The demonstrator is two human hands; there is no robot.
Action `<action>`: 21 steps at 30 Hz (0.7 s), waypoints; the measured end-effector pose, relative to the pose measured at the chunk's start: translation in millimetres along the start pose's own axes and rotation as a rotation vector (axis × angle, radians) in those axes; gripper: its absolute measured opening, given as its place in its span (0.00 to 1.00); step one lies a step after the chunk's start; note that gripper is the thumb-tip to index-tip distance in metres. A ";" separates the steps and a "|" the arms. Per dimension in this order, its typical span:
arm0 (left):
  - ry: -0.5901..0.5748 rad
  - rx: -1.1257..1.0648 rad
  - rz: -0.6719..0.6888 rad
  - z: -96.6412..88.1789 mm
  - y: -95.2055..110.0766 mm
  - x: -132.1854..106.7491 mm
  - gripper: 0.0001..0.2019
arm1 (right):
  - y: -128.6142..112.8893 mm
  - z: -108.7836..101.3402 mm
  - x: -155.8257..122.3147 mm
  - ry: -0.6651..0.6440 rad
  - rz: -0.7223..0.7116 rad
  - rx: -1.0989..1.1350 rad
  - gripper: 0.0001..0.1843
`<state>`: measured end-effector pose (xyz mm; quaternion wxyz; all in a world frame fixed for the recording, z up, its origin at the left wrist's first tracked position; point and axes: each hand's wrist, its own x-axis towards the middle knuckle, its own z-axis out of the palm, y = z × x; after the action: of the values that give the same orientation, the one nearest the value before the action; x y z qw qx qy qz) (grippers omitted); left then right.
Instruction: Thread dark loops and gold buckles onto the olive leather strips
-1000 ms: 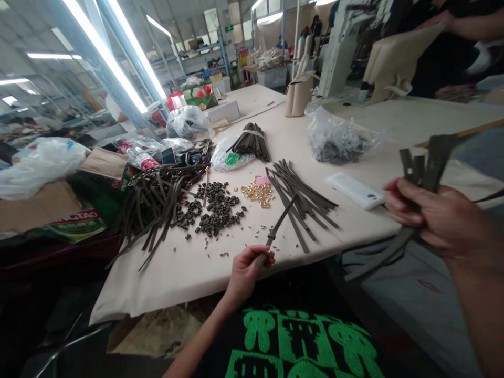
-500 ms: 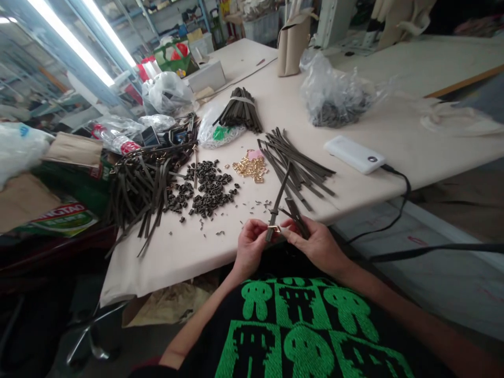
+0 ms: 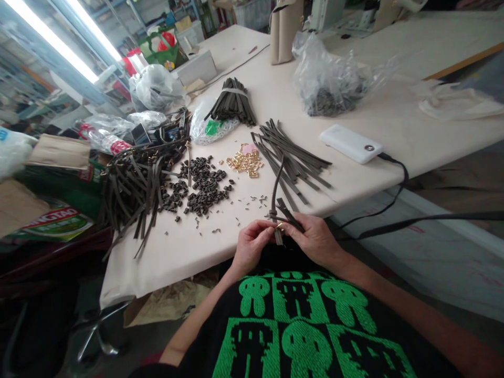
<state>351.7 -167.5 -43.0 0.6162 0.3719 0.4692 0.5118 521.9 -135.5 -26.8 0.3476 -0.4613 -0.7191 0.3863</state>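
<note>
My left hand and my right hand meet at the near edge of the cream table. Both pinch a dark leather strap that rises from my fingers and curves toward the table. A small gold buckle sits on the strap between my fingertips. My right hand also grips a short bunch of dark straps. Just beyond lie a fan of loose dark straps, a heap of gold buckles and a scatter of small dark loops.
A big tangle of straps hangs off the table's left side. A white power bank with a black cable lies to the right. Behind are a tied strap bundle, plastic bags and a beige paper bag.
My right hand came in from the far right with its bunch of straps and joined the left at the strap. The view tipped downward, and the strap's top now bends.
</note>
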 end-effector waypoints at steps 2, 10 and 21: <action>-0.001 0.022 -0.008 1.2 1.5 -0.8 0.12 | 0.2 -1.2 0.4 -0.011 -0.040 -0.058 0.10; -0.021 -0.007 -0.046 4.9 0.0 2.1 0.15 | 5.0 -1.8 1.6 -0.021 -0.175 -0.133 0.09; 0.095 -0.108 -0.109 11.4 3.2 5.9 0.16 | 9.4 -2.0 -9.3 -0.021 -0.407 -0.039 0.14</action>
<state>361.9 -160.9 -37.9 0.6394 0.2874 0.4892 0.5189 530.5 -141.1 -35.5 0.4019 -0.3088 -0.8086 0.2988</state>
